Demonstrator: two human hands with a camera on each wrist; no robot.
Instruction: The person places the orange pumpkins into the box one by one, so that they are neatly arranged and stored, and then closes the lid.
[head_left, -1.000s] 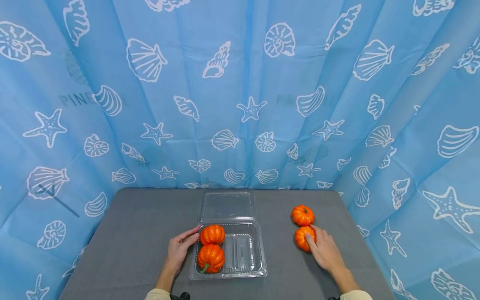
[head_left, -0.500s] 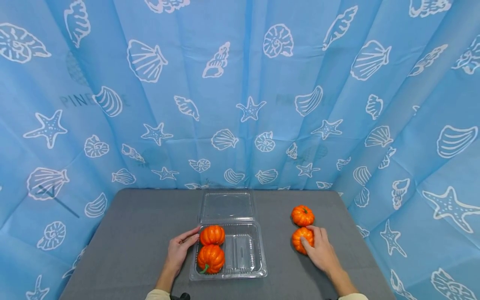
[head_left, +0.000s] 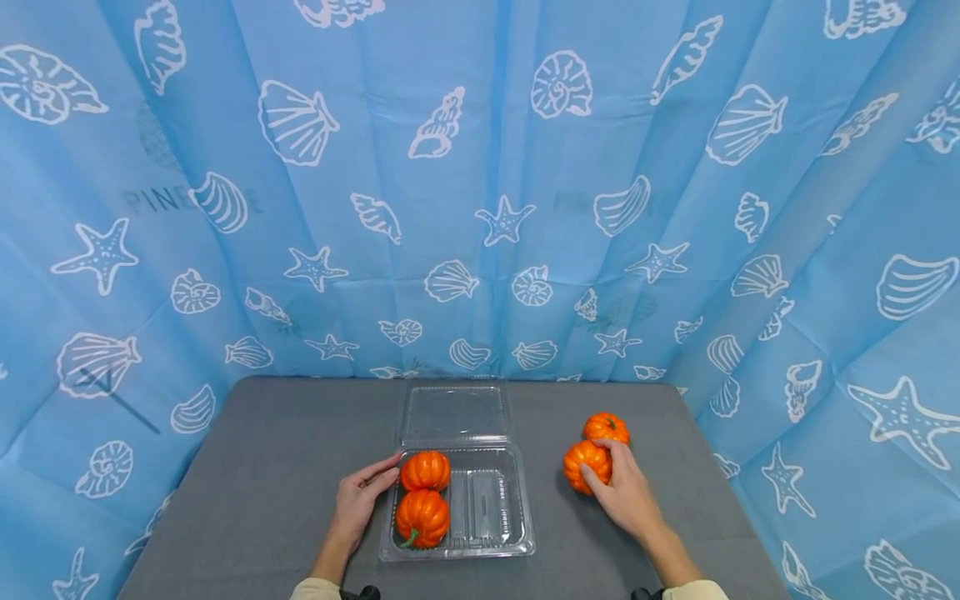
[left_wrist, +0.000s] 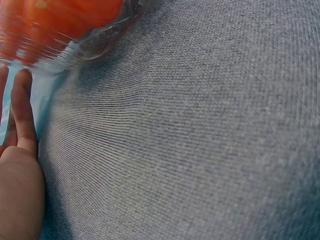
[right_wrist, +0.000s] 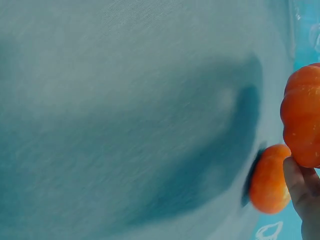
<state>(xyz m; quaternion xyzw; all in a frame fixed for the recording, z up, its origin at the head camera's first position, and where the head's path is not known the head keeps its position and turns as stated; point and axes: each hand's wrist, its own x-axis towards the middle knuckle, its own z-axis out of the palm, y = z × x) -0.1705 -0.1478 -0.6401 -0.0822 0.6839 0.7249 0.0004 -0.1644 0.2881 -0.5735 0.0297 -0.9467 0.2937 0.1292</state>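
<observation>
1. From the head view, we see the right hand [head_left: 628,497] pinching a small orange pumpkin [head_left: 585,467] between thumb and fingers, to the right of a clear plastic box [head_left: 483,504] and well apart from it. Just behind the held pumpkin is a loose pumpkin [head_left: 609,427], partly hidden by it. Our left hand [head_left: 356,504] is at the box's left edge, fingers nearly straight, tips against the rim – it is not clamped on anything that we can make out. Inside the box, along its left side, sit a back pumpkin [head_left: 425,471] and a front pumpkin [head_left: 423,518], touching, the front one with its green stem [head_left: 409,538] towards us. The lid [head_left: 455,410] lies folded back on the grey table [head_left: 315,425], before a blue shell-print curtain [head_left: 480,167].

2. In the left wrist view, we see straight fingers reaching up to the ribbed wall of the box, with orange showing through the plastic; much of the hand is cut off.

3. In the right wrist view, our fingertips press the underside of the held pumpkin – the loose one lies beyond it, and a broad shadow falls across the cloth.
</observation>
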